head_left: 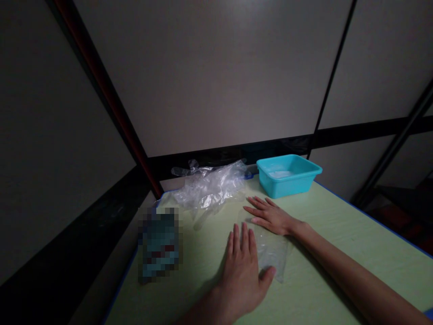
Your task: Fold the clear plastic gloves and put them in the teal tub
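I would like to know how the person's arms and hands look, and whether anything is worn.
The left hand and right hand are bare, with slender fingers. Neither the left forearm nor right forearm shows a sleeve; no ring, watch or marking shows.

Clear plastic film (275,257), thin, faintly shiny; crinkled plastic heap (216,185), glossy; basin (287,187), smooth plastic; tabletop (196,262), smooth, matt.

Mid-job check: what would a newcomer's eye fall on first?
Probably the bright turquoise tub on the table, toward the far right. Left of it sits a shiny clear plastic heap, crumpled. Nearer, the right hand and left hand are open at a flat see-through plastic piece.
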A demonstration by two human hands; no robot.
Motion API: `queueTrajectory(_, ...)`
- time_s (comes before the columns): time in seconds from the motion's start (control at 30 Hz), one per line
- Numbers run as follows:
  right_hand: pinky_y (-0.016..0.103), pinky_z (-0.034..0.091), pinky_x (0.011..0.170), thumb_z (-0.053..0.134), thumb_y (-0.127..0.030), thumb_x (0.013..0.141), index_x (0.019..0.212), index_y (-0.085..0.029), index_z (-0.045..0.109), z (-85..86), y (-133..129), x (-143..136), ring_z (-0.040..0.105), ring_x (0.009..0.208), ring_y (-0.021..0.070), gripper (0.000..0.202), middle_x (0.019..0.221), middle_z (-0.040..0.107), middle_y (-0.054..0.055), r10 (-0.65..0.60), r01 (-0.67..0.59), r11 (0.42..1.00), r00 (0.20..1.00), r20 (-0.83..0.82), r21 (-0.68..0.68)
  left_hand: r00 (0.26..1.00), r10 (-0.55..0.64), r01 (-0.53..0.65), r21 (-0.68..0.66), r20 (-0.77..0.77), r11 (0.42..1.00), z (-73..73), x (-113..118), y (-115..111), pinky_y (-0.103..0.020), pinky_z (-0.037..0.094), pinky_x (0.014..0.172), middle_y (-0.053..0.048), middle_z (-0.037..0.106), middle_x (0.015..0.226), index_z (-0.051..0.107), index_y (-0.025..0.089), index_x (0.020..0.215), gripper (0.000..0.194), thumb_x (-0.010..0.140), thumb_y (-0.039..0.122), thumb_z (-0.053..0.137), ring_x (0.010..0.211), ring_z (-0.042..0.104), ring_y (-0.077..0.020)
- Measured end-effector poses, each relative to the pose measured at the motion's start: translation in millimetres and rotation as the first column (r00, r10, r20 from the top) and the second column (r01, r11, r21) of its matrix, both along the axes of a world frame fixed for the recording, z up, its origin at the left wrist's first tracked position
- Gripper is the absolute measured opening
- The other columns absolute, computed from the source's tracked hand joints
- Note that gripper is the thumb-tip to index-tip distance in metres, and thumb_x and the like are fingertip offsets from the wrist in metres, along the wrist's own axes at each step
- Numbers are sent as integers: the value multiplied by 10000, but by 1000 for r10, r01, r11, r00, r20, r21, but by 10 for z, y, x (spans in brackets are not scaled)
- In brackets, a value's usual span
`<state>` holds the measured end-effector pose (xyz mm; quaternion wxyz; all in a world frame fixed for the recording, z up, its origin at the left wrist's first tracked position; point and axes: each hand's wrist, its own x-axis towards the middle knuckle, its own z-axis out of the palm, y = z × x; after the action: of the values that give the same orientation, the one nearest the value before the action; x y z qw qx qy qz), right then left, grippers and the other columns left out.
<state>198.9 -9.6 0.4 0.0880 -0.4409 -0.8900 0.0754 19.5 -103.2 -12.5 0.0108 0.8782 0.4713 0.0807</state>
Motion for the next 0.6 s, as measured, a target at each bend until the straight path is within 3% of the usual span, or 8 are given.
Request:
queueTrajectory(0.13,465,167,1019,209,-545,859,1336,-180,262,-43,24,16,180,1274,245,603,1397,215,103,-39,40,999,997,-72,12,1000,-6,6,-7,1,1000,2,-7,-5,-461,112,1031,-192,37,1398,140,20,1341,801,806,616,180,1272,-27,-321)
queueTrajectory(0.37,394,249,1017,214,-500,872,1300,-117,336,-62,37,53,313,1225,221,587,1331,357,138,-71,86,996,938,-340,28,1000,2,-2,-14,23,1000,6,-19,-17,-463,118,1027,-176,-10,1403,75,56,1354,796,802,613,216,1271,-58,-312)
queueTrajectory(0.6,407,293,991,264,-445,881,1256,-109,386,-73,15,53,382,1177,229,518,1279,426,147,-76,104,994,911,-406,47,999,-7,6,12,47,1000,0,-16,-15,-487,109,1020,-177,23,1406,86,73,1356,784,802,609,225,1269,-59,-315)
